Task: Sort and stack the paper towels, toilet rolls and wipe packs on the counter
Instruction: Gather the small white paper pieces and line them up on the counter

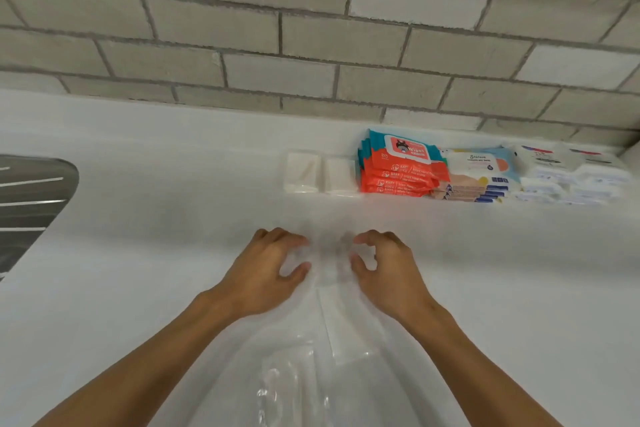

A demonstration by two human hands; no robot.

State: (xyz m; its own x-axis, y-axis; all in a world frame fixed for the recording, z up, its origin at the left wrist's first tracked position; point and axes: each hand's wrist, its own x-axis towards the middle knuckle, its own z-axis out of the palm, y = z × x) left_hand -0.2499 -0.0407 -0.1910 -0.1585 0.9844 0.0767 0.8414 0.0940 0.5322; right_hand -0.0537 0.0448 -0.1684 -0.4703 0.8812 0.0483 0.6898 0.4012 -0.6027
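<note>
A clear plastic pack of white paper towels (343,333) lies on the white counter (156,253) in front of me. My left hand (266,270) and my right hand (384,270) pinch its far end from either side, fingers curled into the blurred plastic. Against the back wall stands a row: two small white tissue packs (320,172), a stack of orange and teal wipe packs (398,166), a stack of pale blue and peach wipe packs (479,175), and stacked white packs (568,173) at the far right.
A grey brick wall (311,38) rises behind the counter. The edge of a steel sink (31,198) shows at the left.
</note>
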